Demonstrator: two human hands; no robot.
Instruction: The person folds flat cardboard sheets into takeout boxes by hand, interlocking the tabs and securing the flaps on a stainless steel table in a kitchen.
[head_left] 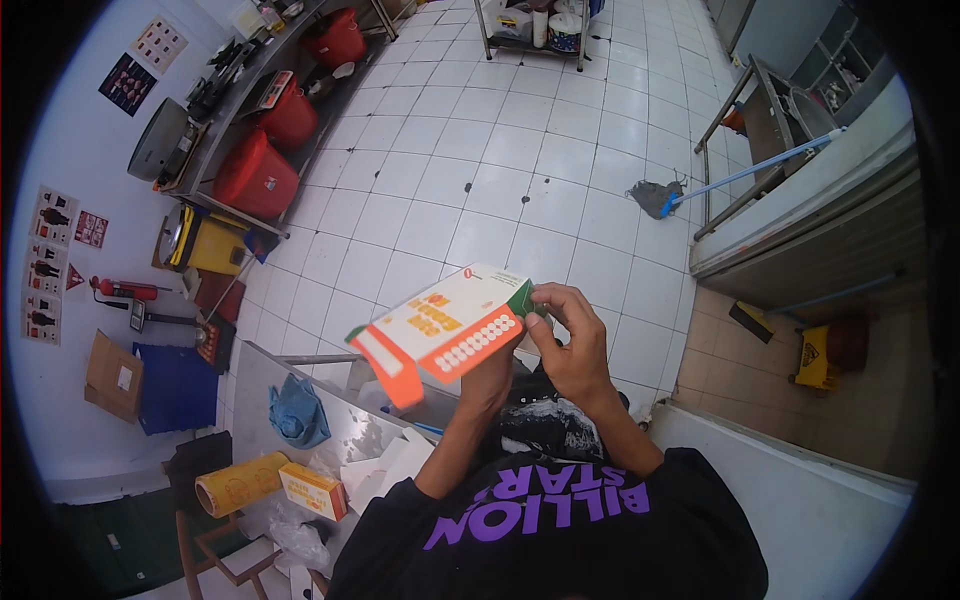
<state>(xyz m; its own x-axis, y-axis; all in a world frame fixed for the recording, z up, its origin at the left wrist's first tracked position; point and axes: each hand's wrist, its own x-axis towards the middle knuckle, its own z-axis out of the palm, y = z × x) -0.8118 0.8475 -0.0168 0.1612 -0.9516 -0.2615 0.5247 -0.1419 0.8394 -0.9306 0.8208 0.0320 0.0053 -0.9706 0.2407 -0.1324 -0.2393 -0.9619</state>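
With the left hand (487, 382) under an orange-and-white carton (445, 318), bears it from below; cannot tell how far closed, with the fingers hidden behind the cardboard. With the right hand (568, 335), pinches the green end of the carton between thumb and forefinger. Holds the carton aslant in the air in front of the body, with an orange flap (402, 384) hanging open at its left end. Wears a black top (640, 540) with purple lettering. Has close by on the left a bench (257, 385) with a crumpled blue cloth (298, 414), a yellow-brown roll (240, 485), another orange-and-white box (312, 492) just beside the roll, and near them a clear plastic bag (297, 535). Looks out over a white tiled floor (430, 165), toward red tubs (257, 177) along a metal shelf at upper left and a grey mop (657, 197) with a blue handle at right
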